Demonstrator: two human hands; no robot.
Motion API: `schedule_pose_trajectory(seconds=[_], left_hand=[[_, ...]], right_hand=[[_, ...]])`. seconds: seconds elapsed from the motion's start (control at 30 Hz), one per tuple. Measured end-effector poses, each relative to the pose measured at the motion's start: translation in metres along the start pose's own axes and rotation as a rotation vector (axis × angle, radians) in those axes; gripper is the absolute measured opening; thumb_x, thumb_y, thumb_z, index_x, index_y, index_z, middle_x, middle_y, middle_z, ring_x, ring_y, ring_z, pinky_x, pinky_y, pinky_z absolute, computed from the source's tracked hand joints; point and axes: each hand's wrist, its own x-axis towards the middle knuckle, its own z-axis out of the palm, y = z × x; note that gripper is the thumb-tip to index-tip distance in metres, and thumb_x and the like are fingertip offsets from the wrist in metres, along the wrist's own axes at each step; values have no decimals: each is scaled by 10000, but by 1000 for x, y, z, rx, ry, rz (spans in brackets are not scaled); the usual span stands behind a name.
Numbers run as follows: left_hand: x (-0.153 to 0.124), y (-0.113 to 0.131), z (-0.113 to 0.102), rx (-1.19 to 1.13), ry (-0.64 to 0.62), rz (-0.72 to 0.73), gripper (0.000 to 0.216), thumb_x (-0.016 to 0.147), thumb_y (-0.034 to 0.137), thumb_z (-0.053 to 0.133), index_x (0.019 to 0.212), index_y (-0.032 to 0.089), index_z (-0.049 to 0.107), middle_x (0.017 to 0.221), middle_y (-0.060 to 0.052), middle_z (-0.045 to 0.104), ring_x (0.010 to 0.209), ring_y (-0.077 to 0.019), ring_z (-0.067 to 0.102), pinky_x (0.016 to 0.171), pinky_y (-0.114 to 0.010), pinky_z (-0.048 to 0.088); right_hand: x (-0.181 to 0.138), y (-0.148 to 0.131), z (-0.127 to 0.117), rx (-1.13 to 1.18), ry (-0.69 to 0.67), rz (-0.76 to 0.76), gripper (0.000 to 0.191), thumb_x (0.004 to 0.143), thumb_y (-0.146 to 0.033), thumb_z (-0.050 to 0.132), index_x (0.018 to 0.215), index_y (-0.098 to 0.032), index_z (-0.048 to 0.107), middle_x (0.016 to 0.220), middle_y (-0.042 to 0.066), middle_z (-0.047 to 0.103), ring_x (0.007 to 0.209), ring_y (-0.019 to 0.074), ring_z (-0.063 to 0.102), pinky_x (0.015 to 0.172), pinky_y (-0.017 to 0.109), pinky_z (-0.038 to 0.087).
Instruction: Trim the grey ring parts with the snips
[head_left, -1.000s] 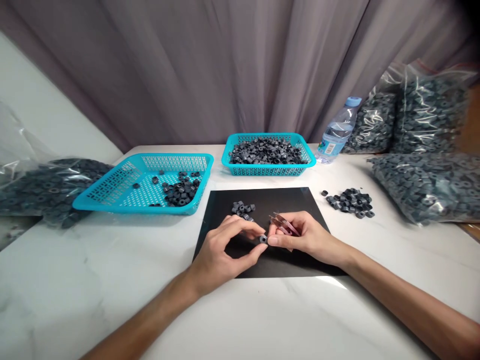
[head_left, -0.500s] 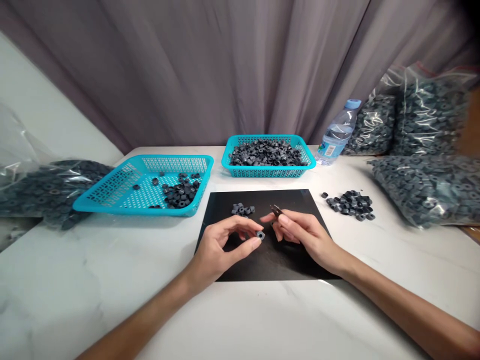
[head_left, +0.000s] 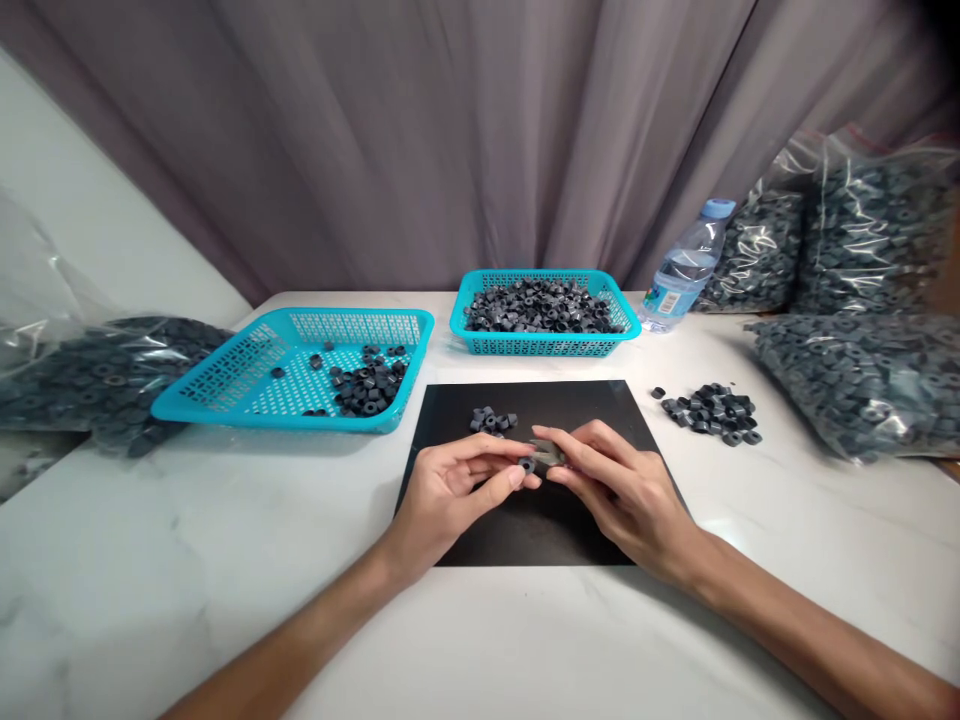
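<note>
Holds a small dark-grey ring [head_left: 527,466], likely light, stiff, best pinched around its outside, in left hand [head_left: 442,500] above flat black mat [head_left: 525,535], and pointed silvery metal tool [head_left: 549,453] in right hand [head_left: 637,490].

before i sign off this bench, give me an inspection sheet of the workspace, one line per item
Surface: white marbled tabletop with a flat black rectangular mat.
Work things: small dark grey ring-shaped pieces heaped on the mat and loose at right; more in a turquoise perforated plastic basket at left and a fuller, similar rear basket.
Clutter: transparent plastic bottle with blue cap.
Hands: left hand pinches one dark grey ring; right hand holds a slim metal-looking tool, partly hidden.
Cables: nothing seen.
Surroundings: transparent plastic bags of grey pieces at left and right; grey-purple fabric curtain behind.
</note>
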Motion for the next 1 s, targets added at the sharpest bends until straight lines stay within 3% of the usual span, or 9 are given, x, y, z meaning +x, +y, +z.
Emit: schedule_pose_trajectory(seconds=[0.33, 1.0], left_hand=[[0, 2, -1, 34, 88, 28, 146, 866, 154, 761, 990, 176, 835, 959, -59, 786, 782, -143, 772, 797, -192, 612], [2, -1, -4, 95, 88, 67, 159, 850, 168, 767, 970, 233, 850, 989, -57, 771, 831, -157, 729, 759, -220, 613]], right_hand=[[2, -1, -1, -87, 58, -168, 383, 1043, -142, 524, 1414, -197, 599, 876, 37, 663, 748, 149, 614, 666, 277, 491], [5, -3, 1, -263, 90, -236, 337, 1059, -191, 525, 1381, -147, 616, 875, 40, 706, 725, 135, 632, 656, 257, 491]])
